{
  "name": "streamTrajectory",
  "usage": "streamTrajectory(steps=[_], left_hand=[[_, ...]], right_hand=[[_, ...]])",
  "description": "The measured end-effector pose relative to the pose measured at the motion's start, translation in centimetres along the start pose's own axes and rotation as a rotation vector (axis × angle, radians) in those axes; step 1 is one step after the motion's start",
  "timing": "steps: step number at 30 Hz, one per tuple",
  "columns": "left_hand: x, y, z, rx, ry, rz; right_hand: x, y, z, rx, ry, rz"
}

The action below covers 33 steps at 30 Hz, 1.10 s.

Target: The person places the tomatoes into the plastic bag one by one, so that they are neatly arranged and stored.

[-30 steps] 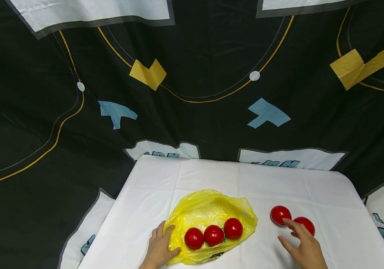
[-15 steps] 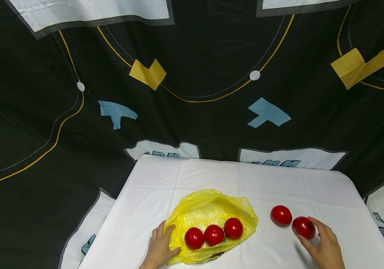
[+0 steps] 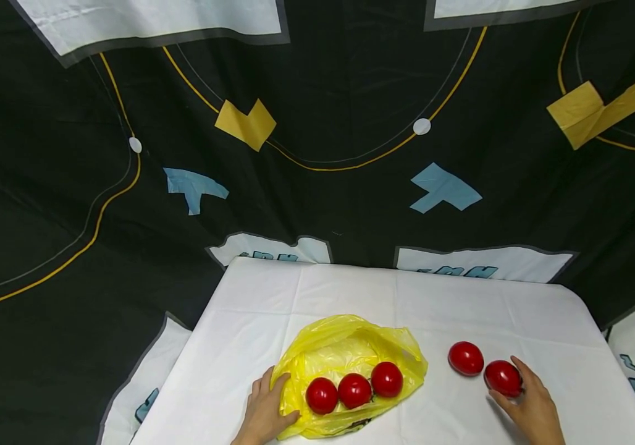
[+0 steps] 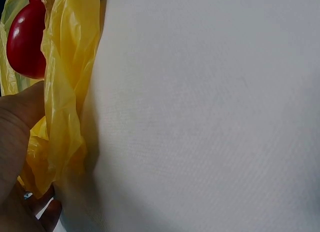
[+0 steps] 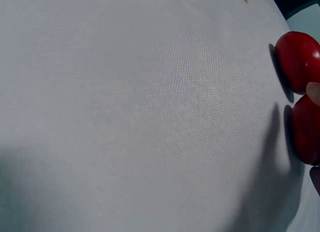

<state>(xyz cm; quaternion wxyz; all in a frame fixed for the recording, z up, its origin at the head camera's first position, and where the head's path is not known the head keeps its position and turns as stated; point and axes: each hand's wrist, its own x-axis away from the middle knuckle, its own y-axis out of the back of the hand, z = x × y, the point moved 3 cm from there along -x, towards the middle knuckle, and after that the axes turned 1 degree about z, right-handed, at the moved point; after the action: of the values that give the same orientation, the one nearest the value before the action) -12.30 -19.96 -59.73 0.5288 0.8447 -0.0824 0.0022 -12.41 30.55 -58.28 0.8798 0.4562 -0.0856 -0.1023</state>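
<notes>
One tomato [image 3: 500, 378] is pinched between the thumb and fingers of the right hand [image 3: 534, 405], low over the white-covered table [image 3: 401, 303]. Just beside it, on the side toward the bag, a second tomato [image 3: 466, 358] is seen on the cloth. The near-left edge of the open yellow bag [image 3: 309, 346] is gripped by the left hand [image 3: 266, 409], thumb inside. Three tomatoes [image 3: 354, 390] are held in the bag in a row. Beyond the table, a dark patterned curtain [image 3: 317, 210] is hung.
</notes>
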Motion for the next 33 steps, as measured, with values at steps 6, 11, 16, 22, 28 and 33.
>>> streamTrajectory(steps=[6,11,16,22,28,33], left_hand=[[-0.1,-0.2,0.1,-0.012,0.001,-0.004],[-0.2,-0.3,0.2,-0.016,0.001,-0.015],[-0.3,-0.3,0.3,-0.011,0.007,-0.004],[0.0,-0.2,0.2,0.0,0.0,0.004],[0.0,-0.1,0.1,0.006,-0.007,0.003],[0.0,-0.1,0.1,0.01,-0.005,0.002]], right_hand=[[-0.6,-0.7,-0.6,0.02,-0.049,-0.005],[-0.9,-0.8,-1.0,0.003,-0.086,0.007],[-1.1,-0.8,-1.2,-0.009,-0.094,0.037],[-1.0,-0.7,-1.1,0.001,-0.084,0.045],[-1.0,-0.7,-1.2,0.004,-0.101,0.053],[-1.0,-0.7,-1.4,-0.003,-0.12,0.068]])
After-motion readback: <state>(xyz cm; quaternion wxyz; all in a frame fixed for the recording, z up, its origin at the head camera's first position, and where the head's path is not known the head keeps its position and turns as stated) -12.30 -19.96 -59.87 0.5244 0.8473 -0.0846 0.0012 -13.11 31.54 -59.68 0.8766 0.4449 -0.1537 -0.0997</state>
